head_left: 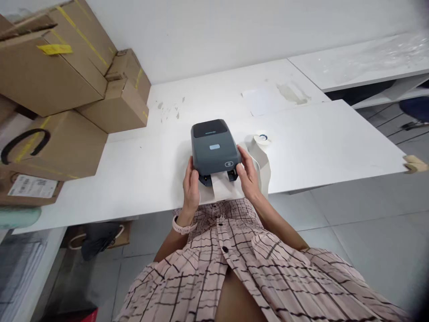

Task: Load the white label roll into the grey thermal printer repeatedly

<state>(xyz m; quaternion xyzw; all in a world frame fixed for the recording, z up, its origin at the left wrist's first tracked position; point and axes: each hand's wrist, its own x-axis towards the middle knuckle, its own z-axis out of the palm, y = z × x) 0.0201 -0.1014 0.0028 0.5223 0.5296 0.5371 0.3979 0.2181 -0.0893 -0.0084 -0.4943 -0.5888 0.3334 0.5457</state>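
Note:
A dark grey label printer [214, 147] sits near the front edge of a white table [335, 143]. A white paper strip [224, 185] comes out of its front slot. My left hand [191, 188] presses against the printer's front left corner, fingers wrapped on its side. My right hand [247, 172] grips the front right corner, thumb near the slot. A white label roll [263, 139] stands just right of the printer, its paper tail hanging over the table edge beside my right wrist.
Several cardboard boxes [67, 80] are stacked at the table's left end. A sheet of paper [264, 100] lies farther back. A second white surface [362, 62] stands at the right. A bag [97, 237] lies on the floor under the table.

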